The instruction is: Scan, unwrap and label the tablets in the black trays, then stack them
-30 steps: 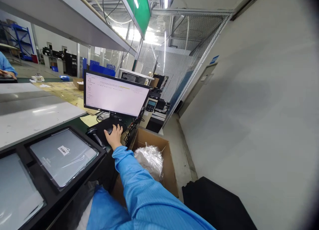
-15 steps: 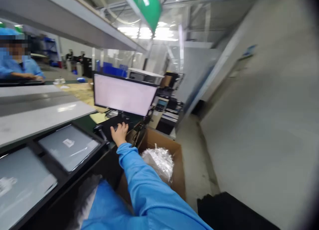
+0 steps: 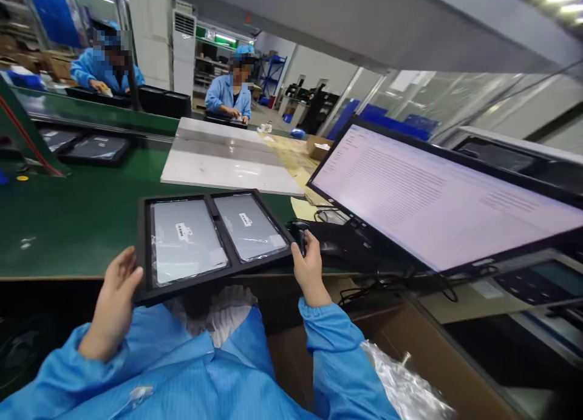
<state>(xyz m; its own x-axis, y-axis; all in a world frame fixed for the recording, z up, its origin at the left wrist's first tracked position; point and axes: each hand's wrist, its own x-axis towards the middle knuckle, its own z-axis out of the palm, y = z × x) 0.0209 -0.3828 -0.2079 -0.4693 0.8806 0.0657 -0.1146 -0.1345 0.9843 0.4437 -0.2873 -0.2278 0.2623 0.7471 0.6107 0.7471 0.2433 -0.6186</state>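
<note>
A black two-compartment tray [image 3: 221, 238] lies at the front edge of the green bench, its near side overhanging. In each compartment is a flat grey panel, the left panel [image 3: 186, 241] and the right panel [image 3: 249, 226], both in clear film with a white label. My left hand [image 3: 112, 301] is at the tray's left side, thumb against the edge and fingers bent. On the opposite side my right hand [image 3: 310, 271] has its thumb at the right corner, fingers partly curled. Just beyond that hand sits a black handheld device [image 3: 298, 230], partly hidden.
A large monitor [image 3: 437, 195] showing text stands at the right, cables below. A white board [image 3: 228, 159] lies behind the tray. More black trays [image 3: 98, 150] are at left. Below right, a cardboard box [image 3: 423, 347] holds clear plastic [image 3: 405, 383]. Two co-workers sit beyond the bench.
My view has swung left. My right hand has left the mouse area beneath the monitor and is now at the tray's right corner. My left hand has come into view at its left side.
</note>
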